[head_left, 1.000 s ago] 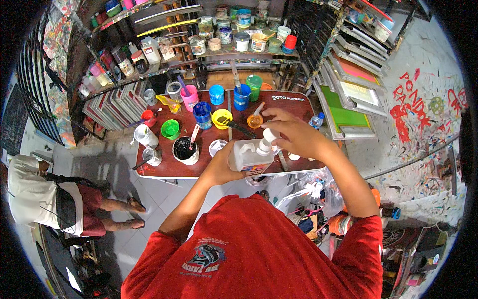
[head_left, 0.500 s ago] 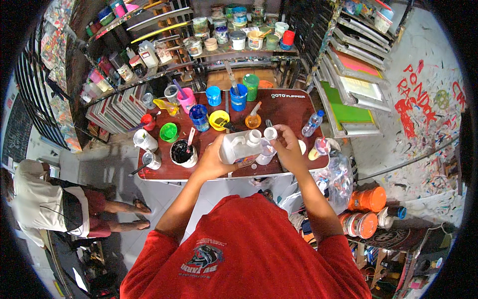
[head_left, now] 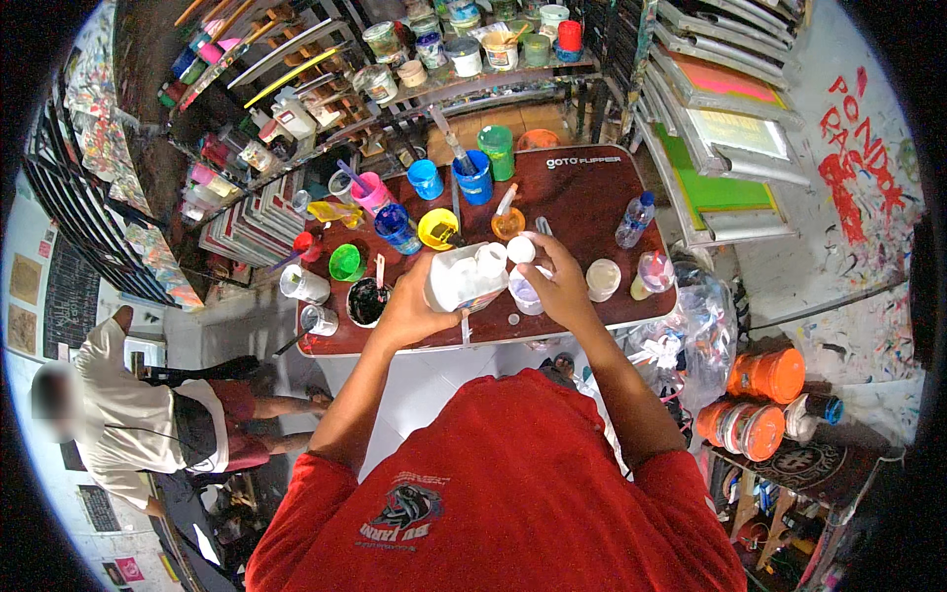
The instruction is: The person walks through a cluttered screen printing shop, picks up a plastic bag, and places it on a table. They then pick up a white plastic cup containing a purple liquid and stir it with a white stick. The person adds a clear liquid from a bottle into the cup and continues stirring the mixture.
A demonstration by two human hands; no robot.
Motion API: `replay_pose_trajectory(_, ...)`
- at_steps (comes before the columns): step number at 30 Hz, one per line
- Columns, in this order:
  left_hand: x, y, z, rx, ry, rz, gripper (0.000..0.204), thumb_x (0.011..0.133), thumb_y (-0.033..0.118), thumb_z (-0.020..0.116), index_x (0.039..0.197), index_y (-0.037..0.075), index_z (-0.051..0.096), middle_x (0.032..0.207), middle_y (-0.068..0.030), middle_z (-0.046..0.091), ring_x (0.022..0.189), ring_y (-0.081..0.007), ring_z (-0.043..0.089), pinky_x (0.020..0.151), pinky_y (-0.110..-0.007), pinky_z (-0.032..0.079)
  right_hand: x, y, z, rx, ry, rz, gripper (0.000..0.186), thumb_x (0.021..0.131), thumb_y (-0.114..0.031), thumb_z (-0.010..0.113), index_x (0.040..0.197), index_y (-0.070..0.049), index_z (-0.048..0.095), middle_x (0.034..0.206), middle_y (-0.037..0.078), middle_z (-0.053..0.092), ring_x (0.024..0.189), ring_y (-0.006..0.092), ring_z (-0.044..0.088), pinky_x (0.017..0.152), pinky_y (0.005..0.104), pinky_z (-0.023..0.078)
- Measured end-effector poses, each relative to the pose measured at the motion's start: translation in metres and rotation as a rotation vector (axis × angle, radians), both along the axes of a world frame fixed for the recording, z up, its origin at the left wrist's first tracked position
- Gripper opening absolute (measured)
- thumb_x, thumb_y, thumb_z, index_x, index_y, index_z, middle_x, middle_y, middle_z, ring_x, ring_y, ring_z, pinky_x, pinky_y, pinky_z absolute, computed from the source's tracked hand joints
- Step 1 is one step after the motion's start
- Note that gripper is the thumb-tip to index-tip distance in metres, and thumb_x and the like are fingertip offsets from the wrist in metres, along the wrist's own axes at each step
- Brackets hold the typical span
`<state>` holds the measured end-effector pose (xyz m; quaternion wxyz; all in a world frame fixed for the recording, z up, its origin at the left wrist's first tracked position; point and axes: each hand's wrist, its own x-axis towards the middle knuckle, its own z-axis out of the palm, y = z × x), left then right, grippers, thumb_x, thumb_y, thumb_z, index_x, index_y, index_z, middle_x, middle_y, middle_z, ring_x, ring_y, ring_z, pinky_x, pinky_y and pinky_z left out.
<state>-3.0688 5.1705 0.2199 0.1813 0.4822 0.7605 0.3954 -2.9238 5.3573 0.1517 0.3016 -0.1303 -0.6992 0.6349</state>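
Observation:
My left hand (head_left: 406,308) is wrapped round a translucent white plastic jug (head_left: 454,284), tilted to the right above the table (head_left: 577,212). Its uncovered mouth points up and right. Between the fingertips of my right hand (head_left: 564,288) is a small round white cap (head_left: 521,249), just right of the jug's mouth and apart from it or barely touching; I cannot tell which. A pale plastic cup (head_left: 527,294) stands below the cap, partly hidden by my right hand. A small white disc (head_left: 513,320) lies near the front edge.
Left on the table are a tub of black paint (head_left: 367,304), a green cup (head_left: 346,262) and a yellow bowl (head_left: 438,229). A water bottle (head_left: 634,221) and white lidded tub (head_left: 603,280) stand right. Another person (head_left: 148,405) is at far left; orange buckets (head_left: 767,377) sit lower right.
My right hand has brought the cap slightly left and up, closer to the jug's mouth. The jug stays in my left hand. My view has shifted, and the other person has turned.

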Motion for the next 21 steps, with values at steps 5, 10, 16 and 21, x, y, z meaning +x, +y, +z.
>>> replay_pose_trajectory(5,0.003,0.019,0.002,-0.047,0.040,0.000,0.070,0.057,0.015,0.080,0.118,0.001,0.049,0.107,-0.0165,0.061,0.100,-0.0290,0.061,0.088,-0.037,0.047,0.000,0.020,-0.008,0.130,0.007,0.005,0.042,0.082,-0.012,0.066,0.121,-0.002,0.053,0.113,0.015,0.061,0.104,0.0233,0.060,0.088,0.0342,0.046)
replay_pose_trajectory(10,0.008,0.034,0.007,-0.096,0.095,0.019,0.069,0.057,0.015,0.080,0.118,0.002,0.049,0.107,-0.0166,0.061,0.100,-0.0298,0.062,0.087,-0.037,0.047,0.002,0.032,-0.010,0.074,-0.014,0.023,0.043,0.081,-0.011,0.067,0.120,-0.001,0.053,0.113,0.014,0.061,0.104,0.0246,0.059,0.090,0.0342,0.044)
replay_pose_trajectory(16,0.013,0.047,0.015,-0.133,0.087,0.021,0.071,0.058,0.015,0.080,0.120,0.004,0.049,0.109,-0.0162,0.061,0.102,-0.0318,0.061,0.087,-0.038,0.048,0.000,0.042,-0.014,0.136,0.068,-0.027,0.039,0.078,0.000,0.067,0.115,0.003,0.056,0.104,0.014,0.066,0.095,0.0202,0.064,0.085,0.0317,0.049)
replay_pose_trajectory(21,0.017,0.055,0.022,-0.177,0.194,0.041,0.069,0.054,0.011,0.078,0.116,0.002,0.049,0.105,-0.0158,0.062,0.100,-0.0280,0.060,0.089,-0.037,0.045,-0.001,0.049,-0.016,0.064,0.039,-0.010,0.040,0.078,-0.002,0.068,0.116,0.002,0.056,0.105,0.014,0.065,0.096,0.0207,0.064,0.085,0.0322,0.048)
